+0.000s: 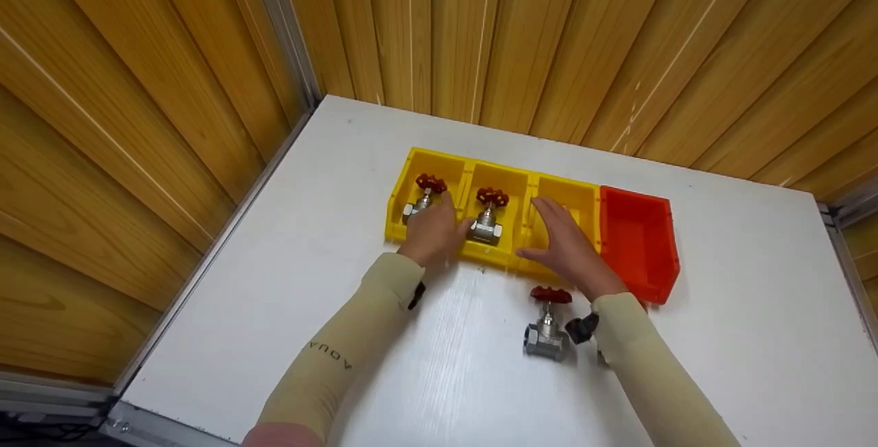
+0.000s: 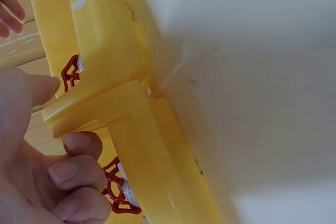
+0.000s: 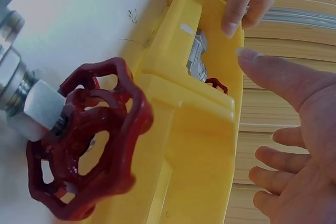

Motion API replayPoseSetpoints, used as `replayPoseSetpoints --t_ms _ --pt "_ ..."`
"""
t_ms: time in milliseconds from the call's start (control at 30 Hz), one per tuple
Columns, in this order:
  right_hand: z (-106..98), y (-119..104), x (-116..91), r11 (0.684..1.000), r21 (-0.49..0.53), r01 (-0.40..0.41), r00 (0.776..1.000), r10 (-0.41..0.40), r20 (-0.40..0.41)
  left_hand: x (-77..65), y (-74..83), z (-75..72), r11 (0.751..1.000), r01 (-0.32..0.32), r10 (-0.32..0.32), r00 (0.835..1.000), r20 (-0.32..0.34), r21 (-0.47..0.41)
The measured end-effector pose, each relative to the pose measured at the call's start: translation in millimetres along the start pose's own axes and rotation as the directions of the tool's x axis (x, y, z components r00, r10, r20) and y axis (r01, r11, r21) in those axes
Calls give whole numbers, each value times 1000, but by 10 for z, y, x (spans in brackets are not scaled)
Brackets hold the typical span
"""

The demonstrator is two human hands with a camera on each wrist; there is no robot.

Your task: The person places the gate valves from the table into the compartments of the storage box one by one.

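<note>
My left hand (image 1: 433,231) straddles the wall between the two left yellow bins (image 2: 100,103), thumb on one side and curled fingers on the other, pinching it. A gate valve with a red handwheel (image 1: 431,183) stands in the leftmost bin, partly hidden by that hand. Another gate valve (image 1: 486,227) stands in the second bin, beside the left thumb. Over the third yellow bin (image 1: 583,193) my right hand (image 1: 566,245) is spread, thumb apart from the fingers and nothing held. A third gate valve (image 1: 547,337) is on the table below the right hand.
A red bin (image 1: 634,241) adjoins the yellow row on the right. Part of another metal piece (image 1: 602,358) shows behind the right sleeve. The white table (image 1: 240,317) meets wood-patterned walls (image 1: 514,35) at the back and left.
</note>
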State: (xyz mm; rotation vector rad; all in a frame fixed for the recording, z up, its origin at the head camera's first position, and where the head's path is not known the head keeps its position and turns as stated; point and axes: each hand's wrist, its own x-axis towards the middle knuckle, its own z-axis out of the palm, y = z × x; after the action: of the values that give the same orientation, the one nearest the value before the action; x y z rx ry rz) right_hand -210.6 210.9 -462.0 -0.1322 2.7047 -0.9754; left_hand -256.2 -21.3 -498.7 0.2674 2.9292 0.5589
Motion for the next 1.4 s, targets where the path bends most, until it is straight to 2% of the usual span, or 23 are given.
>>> replayPoseSetpoints --t_ms 200,467,800,967,1400 --pt "4 28 -78 999 -36 37 999 -37 -11 -43 40 -17 999 -39 42 990 -136 27" --pt "9 82 -168 995 -94 23 1000 -25 -17 -91 127 -23 995 -82 92 972 -217 53" --pt "-7 192 -301 998 -64 -10 1000 10 -13 -105 248 27 987 -134 152 959 -238 87" --pt "-16 225 -368 998 -51 -43 999 43 -5 -106 307 49 985 -146 164 960 -228 93" --pt "-23 300 -504 992 -99 -80 997 80 -9 -120 456 135 982 -148 169 966 -197 119"
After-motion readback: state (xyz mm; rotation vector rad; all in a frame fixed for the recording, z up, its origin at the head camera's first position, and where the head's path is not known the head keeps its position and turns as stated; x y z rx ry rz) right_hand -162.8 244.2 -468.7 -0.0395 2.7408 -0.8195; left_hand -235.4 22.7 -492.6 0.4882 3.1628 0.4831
